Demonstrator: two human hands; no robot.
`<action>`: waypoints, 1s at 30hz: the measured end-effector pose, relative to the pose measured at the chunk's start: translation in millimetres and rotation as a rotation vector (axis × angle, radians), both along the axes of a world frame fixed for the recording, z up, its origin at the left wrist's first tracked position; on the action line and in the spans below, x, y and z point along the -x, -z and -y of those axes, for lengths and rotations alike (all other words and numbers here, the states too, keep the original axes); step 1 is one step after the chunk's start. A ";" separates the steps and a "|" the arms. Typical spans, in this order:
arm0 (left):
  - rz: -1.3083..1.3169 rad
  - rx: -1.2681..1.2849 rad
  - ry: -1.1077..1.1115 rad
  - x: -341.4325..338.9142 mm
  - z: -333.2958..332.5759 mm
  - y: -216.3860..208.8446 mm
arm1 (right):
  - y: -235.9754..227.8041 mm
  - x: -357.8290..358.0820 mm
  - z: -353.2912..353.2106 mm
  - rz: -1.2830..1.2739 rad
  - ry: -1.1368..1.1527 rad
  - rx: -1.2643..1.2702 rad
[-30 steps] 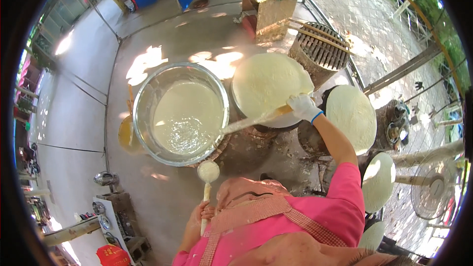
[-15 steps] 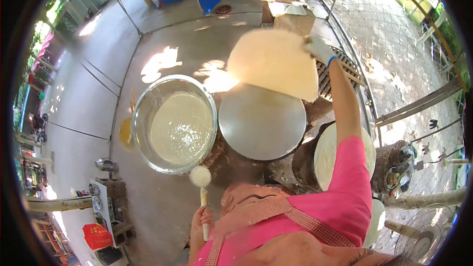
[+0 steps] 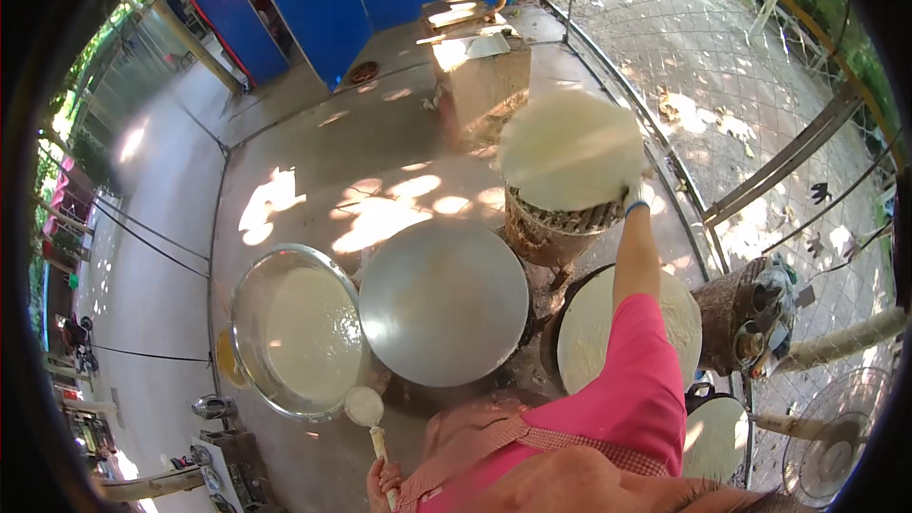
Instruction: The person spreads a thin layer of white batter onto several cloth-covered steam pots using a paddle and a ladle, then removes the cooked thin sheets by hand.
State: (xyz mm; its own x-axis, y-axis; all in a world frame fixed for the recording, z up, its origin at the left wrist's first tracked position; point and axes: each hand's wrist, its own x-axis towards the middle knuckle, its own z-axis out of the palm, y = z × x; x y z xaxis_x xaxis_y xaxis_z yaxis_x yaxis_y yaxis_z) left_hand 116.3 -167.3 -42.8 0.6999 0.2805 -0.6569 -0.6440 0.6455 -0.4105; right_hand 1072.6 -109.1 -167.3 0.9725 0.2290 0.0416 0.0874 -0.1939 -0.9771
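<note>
My left hand (image 3: 385, 481) is closed round the handle of a ladle (image 3: 365, 408), whose pale, batter-coated bowl is near the rim of a big metal basin (image 3: 253, 372) of creamy white batter (image 3: 313, 334). Stretched far forward, my right hand (image 3: 639, 196), in a pale glove with a blue band at the wrist, grips the edge of a large, thin round pancake (image 3: 570, 150). The pancake spreads above a slatted rack on a rusty drum (image 3: 546, 236); whether it touches the slats I cannot tell. A bare round griddle (image 3: 445, 304) lies between the basin and the drum.
Right of the griddle, a second round pan (image 3: 608, 328) is covered by a pale sheet of batter. Another pale-topped pan (image 3: 714, 437) sits lower right, near a fan (image 3: 836, 437). A cardboard box (image 3: 483, 85) stands beyond the drum. Wire fencing (image 3: 665, 57) runs along the right.
My right hand has carried the pancake away from the griddle, out over the slatted drum. The view has shifted to the right. My left hand still holds the ladle near the basin.
</note>
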 end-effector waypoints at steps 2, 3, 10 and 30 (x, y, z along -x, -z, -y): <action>0.050 0.010 0.028 -3.4 -14.2 11.4 | 30.7 -33.7 35.6 0.229 -0.023 0.188; -0.060 0.015 -0.043 2.8 -1.2 -12.5 | 67.6 36.9 -11.6 -0.160 -0.028 -0.061; -0.386 -0.122 -0.082 24.9 -7.3 -50.7 | -70.1 178.7 -22.5 0.187 0.160 0.690; -0.676 -0.602 0.573 301.5 -253.1 184.0 | -165.0 912.7 -192.0 0.752 -1.580 1.182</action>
